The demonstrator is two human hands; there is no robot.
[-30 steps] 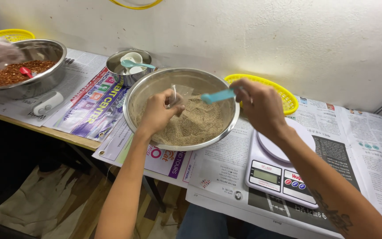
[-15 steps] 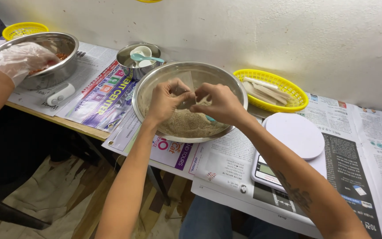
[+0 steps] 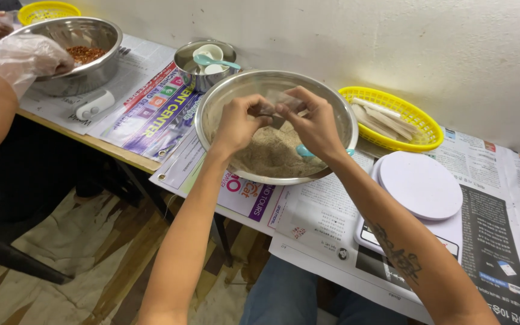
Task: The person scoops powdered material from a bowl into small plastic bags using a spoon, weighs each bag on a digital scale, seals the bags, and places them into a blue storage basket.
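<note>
Fingertips (image 3: 267,111) of both hands pinch a small clear plastic bag (image 3: 284,101).

Thin and see-through, it sits between the left hand (image 3: 241,123) and right hand (image 3: 315,123), directly above tan powder (image 3: 275,157) in the steel bowl (image 3: 332,108). Both forearms reach forward, wrists bent inward; a teal scoop (image 3: 303,151) lies under the right palm.

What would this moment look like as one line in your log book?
left hand: pinching small clear bag | right hand: pinching same bag | below: steel bowl of tan powder | teal scoop: resting in bowl
</note>
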